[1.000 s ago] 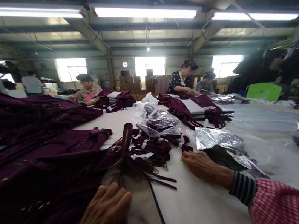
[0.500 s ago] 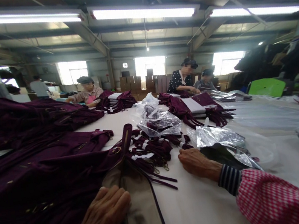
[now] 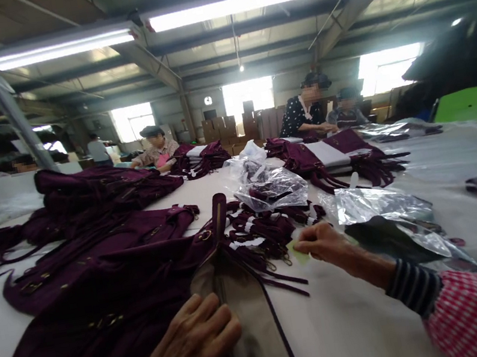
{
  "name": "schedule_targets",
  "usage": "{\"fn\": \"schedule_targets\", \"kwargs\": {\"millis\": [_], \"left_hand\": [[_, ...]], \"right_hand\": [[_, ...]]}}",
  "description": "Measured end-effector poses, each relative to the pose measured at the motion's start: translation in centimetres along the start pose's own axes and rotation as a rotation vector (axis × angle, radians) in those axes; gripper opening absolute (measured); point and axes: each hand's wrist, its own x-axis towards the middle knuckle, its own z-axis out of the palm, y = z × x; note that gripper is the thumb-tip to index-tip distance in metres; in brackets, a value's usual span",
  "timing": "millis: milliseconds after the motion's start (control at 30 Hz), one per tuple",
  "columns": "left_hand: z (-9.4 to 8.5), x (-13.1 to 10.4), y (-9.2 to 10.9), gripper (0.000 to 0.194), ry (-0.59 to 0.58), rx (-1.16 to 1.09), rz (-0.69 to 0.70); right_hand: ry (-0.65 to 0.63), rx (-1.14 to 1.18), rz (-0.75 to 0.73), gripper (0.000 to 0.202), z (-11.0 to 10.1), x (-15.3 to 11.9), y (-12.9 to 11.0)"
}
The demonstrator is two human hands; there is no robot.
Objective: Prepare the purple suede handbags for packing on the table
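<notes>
Open bag: dark plum cloth bag (image 3: 147, 288) lying toward the near edge of the bench (image 3: 336, 326), left of centre; its mouth is spread, showing smooth beige lining (image 3: 259, 315) with a dark bound edge.
Left hand: left hand (image 3: 192, 341) lies over the lining at the mouth, fingers bent and close together; whether it pinches the cloth I cannot tell.
Right hand: right hand (image 3: 332, 248) is nearly closed, thumb and fingertips pinching a small, thin, pale yellow-green slip (image 3: 299, 252), right of the bag and apart from it.
Progress: the bag is open and the slip is picked up; the slip is not in the bag, and the mouth is not closed. How many bags are finished, I cannot tell.
Strap bundles: narrow plum strap bundles (image 3: 269, 225) with white wraps and metal clips, looped and tangled, just beyond the mouth.
Clear plastic: crinkled, glossy clear bag (image 3: 268, 189) behind them, plum material inside.
Banded stack: plum stack (image 3: 351, 141) toward the far edge, around it a flat white band, strap ends trailing.
Left pile: soft, slumped plum pile (image 3: 108, 191) toward the far left corner.
Silvery packet: shiny, creased silvery packet (image 3: 375, 201) beyond the right hand.
</notes>
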Motion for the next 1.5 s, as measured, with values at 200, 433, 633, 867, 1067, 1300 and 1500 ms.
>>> {"fn": "schedule_targets", "kwargs": {"millis": [200,433,633,867,1067,1300,1500], "left_hand": [[-1.8,2.6,0.3,0.018,-0.250,0.160,0.140],[-2.3,2.3,-0.4,0.020,-0.274,0.167,0.203],[-1.9,1.9,0.0,0.022,-0.223,0.092,0.096],[-2.2,1.0,0.3,0.028,-0.188,0.028,-0.005],[-3.3,2.9,0.8,0.025,-0.181,-0.047,-0.105],[-3.0,2.6,0.0,0.025,-0.205,-0.114,-0.202],[-2.4,2.1,-0.4,0.022,-0.238,-0.199,-0.308]], "right_hand": [[-0.360,0.273,0.040,0.018,9.2,-0.4,-4.6],[-0.342,0.196,0.160,0.018,14.0,1.0,-6.2],[-0.397,0.311,0.296,0.028,14.6,0.6,-7.2],[-0.428,0.141,0.094,0.016,15.1,0.5,-5.8],[-0.274,-0.108,-0.019,0.006,16.3,1.6,-5.5],[-0.146,-0.328,-0.228,0.020,15.5,-1.0,-5.3],[-0.254,-0.486,-0.645,0.013,14.3,-2.2,-3.1]]}}
